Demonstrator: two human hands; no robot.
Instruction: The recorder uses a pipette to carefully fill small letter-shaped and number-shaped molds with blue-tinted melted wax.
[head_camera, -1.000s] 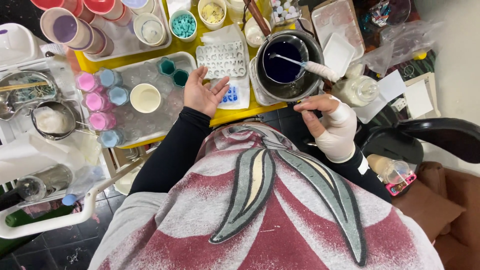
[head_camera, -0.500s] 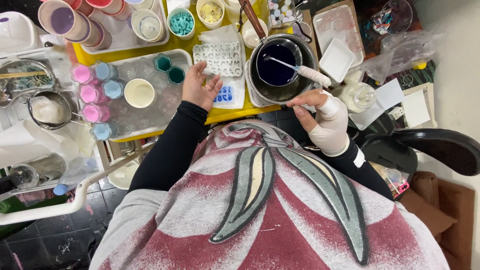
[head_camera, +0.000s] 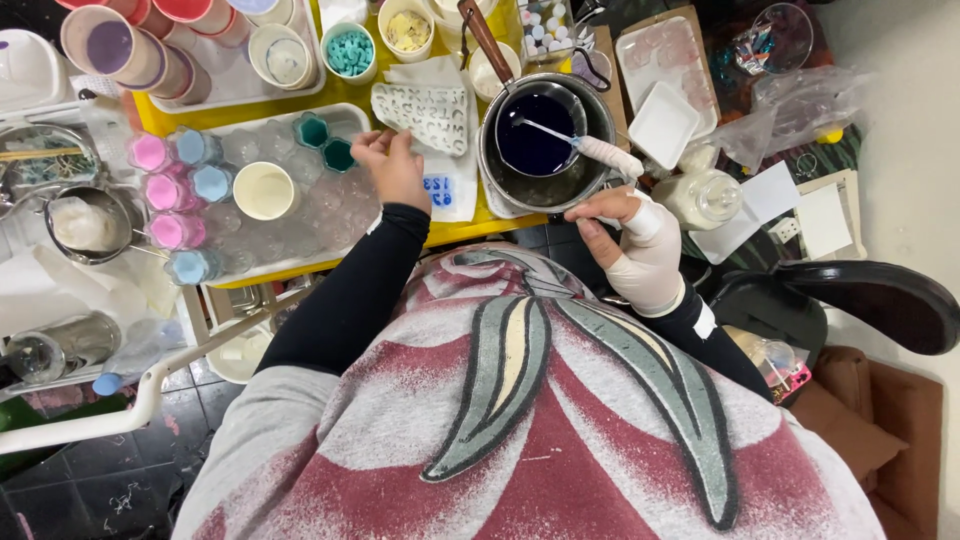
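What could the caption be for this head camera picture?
Left hand reaches the white letter mould; gloved right hand rests beside the pot of dark blue liquid.

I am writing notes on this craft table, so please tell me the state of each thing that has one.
Metal pot: holds a small pot of dark blue liquid.
Stirrer: tip in the blue liquid.
Left hand: open, over the white mould.
Right hand: gloved, at the pot's rim.
White cup: upright, filled with cream.
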